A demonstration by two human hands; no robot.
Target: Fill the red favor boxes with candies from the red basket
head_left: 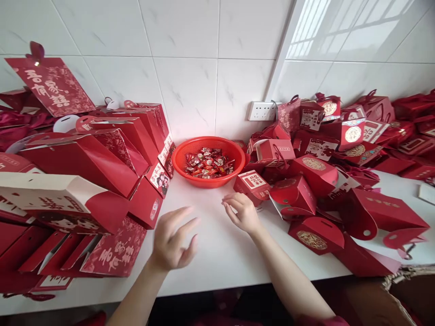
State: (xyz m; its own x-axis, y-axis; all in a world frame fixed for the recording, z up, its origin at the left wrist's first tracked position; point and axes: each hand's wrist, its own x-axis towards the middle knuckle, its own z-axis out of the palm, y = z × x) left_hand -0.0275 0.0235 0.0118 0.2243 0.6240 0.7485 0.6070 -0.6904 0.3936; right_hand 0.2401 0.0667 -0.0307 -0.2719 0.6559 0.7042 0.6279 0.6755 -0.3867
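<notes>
My left hand (pixel 175 240) is held over the white table (pixel 210 231) with its fingers apart and nothing in it. To its right, my right hand (pixel 242 212) has its fingers bent and loosely spread, also holding nothing visible. It is just below a small red box (pixel 252 185) with a white label. Beyond both hands, near the wall, stands a red plastic basket (pixel 209 182) holding many wrapped candies (pixel 209 163).
Stacked red paper boxes (pixel 84 158) fill the left side. Many closed red gift boxes (pixel 312 176) are heaped on the right. A white socket strip (pixel 261 111) is on the tiled wall. A cardboard carton (pixel 390 283) stands at the lower right.
</notes>
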